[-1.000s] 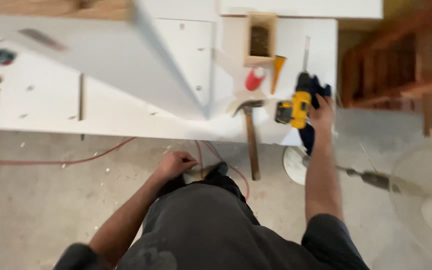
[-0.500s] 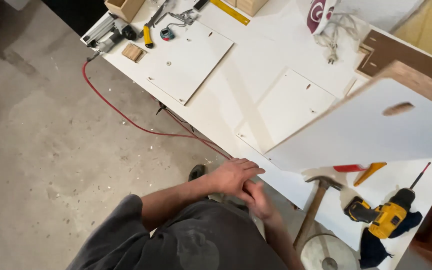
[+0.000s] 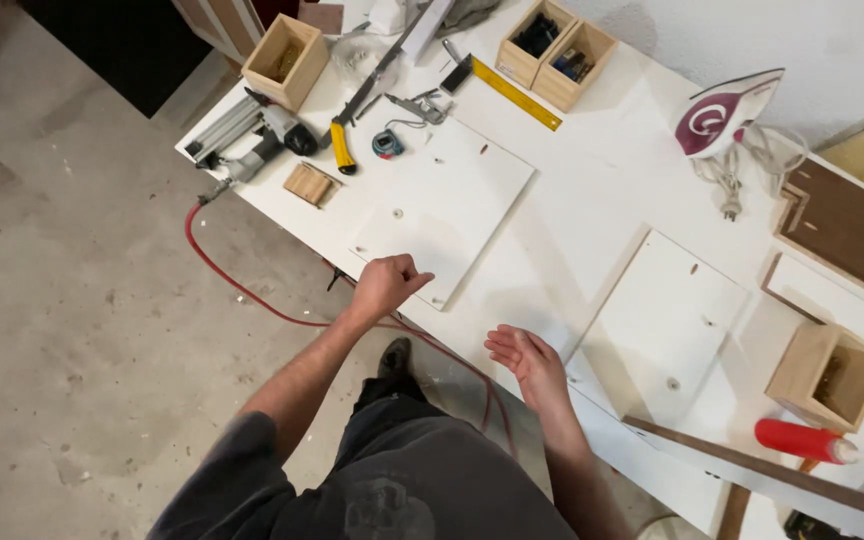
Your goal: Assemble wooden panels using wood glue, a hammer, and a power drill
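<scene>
The left hand (image 3: 388,283) is loosely curled and empty, held at the near edge of a white panel (image 3: 449,208) that lies flat on the white table (image 3: 602,190). The right hand (image 3: 527,362) is opened palm up, holding nothing, between that panel and a 2nd white panel (image 3: 664,322).

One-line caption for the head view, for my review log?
Left hand, loosely curled, over the near edge of a white panel; right hand, open and empty, above the white workbench edge.
</scene>
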